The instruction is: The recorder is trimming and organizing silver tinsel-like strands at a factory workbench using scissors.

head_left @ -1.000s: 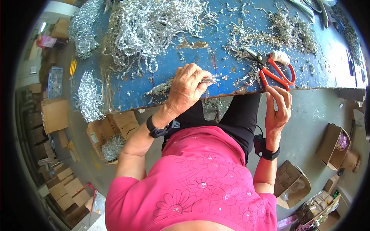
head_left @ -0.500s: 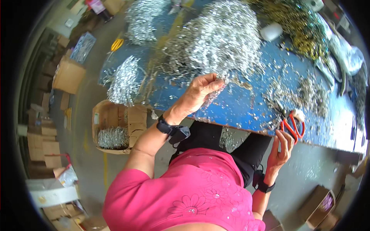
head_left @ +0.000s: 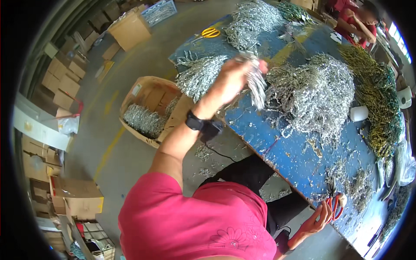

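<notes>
My left hand [head_left: 236,80], smeared by motion, is closed around a bunch of silver tinsel strands [head_left: 256,86] above the table's left part. The strands hang down from the fingers. Just left of it, a silver tinsel bundle [head_left: 201,73] droops over the table edge; to the right spreads a large silver tinsel heap [head_left: 314,91]. My right hand [head_left: 318,220] is at the near table edge with loosely bent fingers, apart and seemingly holding nothing. Its fingertips are close beside the red handles of scissors [head_left: 333,208]; whether they touch is unclear. The scissors lie among silver scraps.
Across the blue table [head_left: 260,130] are yellow-handled scissors [head_left: 207,34], gold and green tinsel [head_left: 379,108], a white roll [head_left: 359,113] and loose scraps. A cardboard box [head_left: 158,93] holding tinsel stands on the floor at left. A person [head_left: 355,24] in red sits at far right.
My left hand has moved left, away from the big heap, and now carries a silver tinsel bunch. The view has swung left. My right hand stays beside the red-handled scissors.
</notes>
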The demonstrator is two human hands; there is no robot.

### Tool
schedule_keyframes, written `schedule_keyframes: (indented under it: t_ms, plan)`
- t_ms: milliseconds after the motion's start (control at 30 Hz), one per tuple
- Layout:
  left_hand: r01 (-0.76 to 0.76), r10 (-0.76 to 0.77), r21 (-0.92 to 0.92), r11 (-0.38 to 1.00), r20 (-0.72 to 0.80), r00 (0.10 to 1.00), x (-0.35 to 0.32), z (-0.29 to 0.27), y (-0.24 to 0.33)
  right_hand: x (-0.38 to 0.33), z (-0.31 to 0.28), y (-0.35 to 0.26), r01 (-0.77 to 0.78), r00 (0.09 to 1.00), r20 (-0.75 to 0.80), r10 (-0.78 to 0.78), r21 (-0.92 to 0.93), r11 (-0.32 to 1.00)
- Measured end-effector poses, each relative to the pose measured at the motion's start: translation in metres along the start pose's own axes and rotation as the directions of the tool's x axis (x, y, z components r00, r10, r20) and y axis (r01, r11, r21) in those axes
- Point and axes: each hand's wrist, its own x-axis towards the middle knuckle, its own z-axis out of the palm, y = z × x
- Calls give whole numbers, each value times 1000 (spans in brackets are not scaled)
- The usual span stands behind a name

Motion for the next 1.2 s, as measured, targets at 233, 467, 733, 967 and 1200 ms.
schedule_keyframes:
  t_ms: [233, 467, 733, 967, 1200]
  plan:
    - [-89, 343, 505, 858, -437, 831, -73, -100, -7, 9, -1, 7, -17, 1000, -9, 17, -40, 999]
    - [-119, -27, 981, -154, 116, 993, -73, -103, -8, 25, -1, 13, 6, 999, 53, -4, -43, 999]
    - [-187, 119, 981, 54, 180, 976, -33, -25, -40, 7, -8, 7, -123, 992, 4, 123, 20, 992]
    - [25, -319, 894, 448, 134, 938, -10, 61, -127, 9, 1, -6, -78, 997, 24, 77, 63, 995]
    - [180, -309, 452, 874, 230, 923, -19, 70, -116, 8, 2, -10, -130, 989, 82, 122, 107, 986]
